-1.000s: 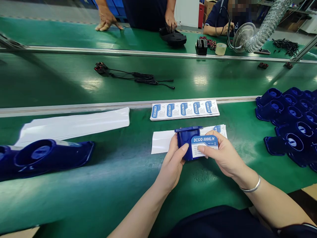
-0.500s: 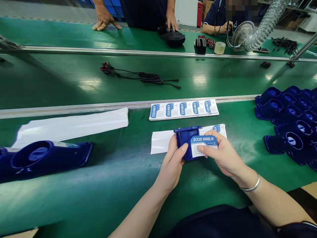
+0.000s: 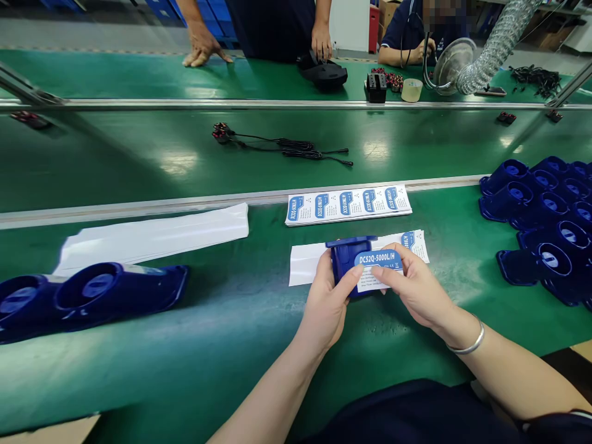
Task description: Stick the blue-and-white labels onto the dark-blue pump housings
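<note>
A dark blue plastic housing (image 3: 345, 256) is held between both hands over the green bench. My left hand (image 3: 328, 305) grips its left side with the thumb on its face. My right hand (image 3: 414, 287) pinches a blue-and-white label (image 3: 379, 266) reading DC52Q-5000L/H and presses it against the housing's front. Under the housing lies a partly used label strip (image 3: 308, 262). A full sheet of the same labels (image 3: 349, 204) lies just beyond it.
Several blue housings (image 3: 541, 216) are piled at the right, and two more (image 3: 92, 293) lie at the left by white backing sheets (image 3: 152, 237). A black cable (image 3: 282, 148) lies on the conveyor belt. Other people work at the far bench beside a fan (image 3: 451, 61) and a hose.
My hands and the housing have stayed in place while the label settles lower on its face. The camera view has shifted slightly, and the cable on the belt has drifted right.
</note>
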`<state>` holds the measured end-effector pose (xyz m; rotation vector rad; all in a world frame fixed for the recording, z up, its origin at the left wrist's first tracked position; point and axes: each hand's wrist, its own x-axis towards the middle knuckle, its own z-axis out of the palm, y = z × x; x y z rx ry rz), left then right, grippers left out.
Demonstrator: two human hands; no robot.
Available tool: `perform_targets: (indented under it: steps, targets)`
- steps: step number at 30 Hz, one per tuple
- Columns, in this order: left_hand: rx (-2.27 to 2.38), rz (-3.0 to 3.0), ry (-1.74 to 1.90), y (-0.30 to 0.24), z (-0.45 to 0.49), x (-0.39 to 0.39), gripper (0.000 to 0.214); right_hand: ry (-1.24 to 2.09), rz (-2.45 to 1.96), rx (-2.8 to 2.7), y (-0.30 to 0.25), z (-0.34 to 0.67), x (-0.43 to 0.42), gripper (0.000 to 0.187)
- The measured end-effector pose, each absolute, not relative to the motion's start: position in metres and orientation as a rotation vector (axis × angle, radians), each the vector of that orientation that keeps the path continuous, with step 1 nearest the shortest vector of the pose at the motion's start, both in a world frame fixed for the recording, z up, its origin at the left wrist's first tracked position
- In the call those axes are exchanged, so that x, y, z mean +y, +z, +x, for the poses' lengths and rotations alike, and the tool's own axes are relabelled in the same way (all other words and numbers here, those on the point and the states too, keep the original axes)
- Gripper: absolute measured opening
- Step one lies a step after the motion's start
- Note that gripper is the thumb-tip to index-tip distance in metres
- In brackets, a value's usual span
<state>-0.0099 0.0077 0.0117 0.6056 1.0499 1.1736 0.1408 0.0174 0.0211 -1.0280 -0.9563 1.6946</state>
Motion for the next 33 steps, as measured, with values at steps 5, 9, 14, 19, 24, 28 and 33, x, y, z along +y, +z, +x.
perform_targets:
  steps: [5, 9, 14, 19, 24, 28, 33]
  targets:
    - [0.907, 0.681, 1.090, 0.016, -0.016, 0.004, 0.085, 1.714, -0.951, -0.908, 0.023, 0.150, 0.024, 0.026]
    - [0.891, 0.716, 1.142, 0.016, -0.016, 0.001, 0.104, 1.678, -0.903, -0.990, 0.028, 0.152, 0.024, 0.027]
    - [0.923, 0.602, 1.212, 0.015, -0.013, 0.000, 0.074, 1.471, -0.961, -1.185, 0.032, 0.154, 0.020, 0.033]
    - [0.936, 0.622, 1.213, 0.011, -0.015, 0.000, 0.059, 1.006, -1.103, -1.558, 0.033, 0.159, 0.017, 0.029]
    - [0.944, 0.613, 1.191, 0.006, -0.018, -0.001, 0.055, 0.732, -1.101, -1.705, 0.031, 0.157, 0.017, 0.037]
    - [0.940, 0.541, 1.169, 0.005, -0.018, -0.001, 0.051, 0.646, -1.061, -1.778, 0.031, 0.154, 0.017, 0.036]
    - [0.884, 0.473, 1.171, 0.003, -0.021, -0.007, 0.048, 0.632, -1.037, -1.800, 0.030, 0.150, 0.015, 0.036]
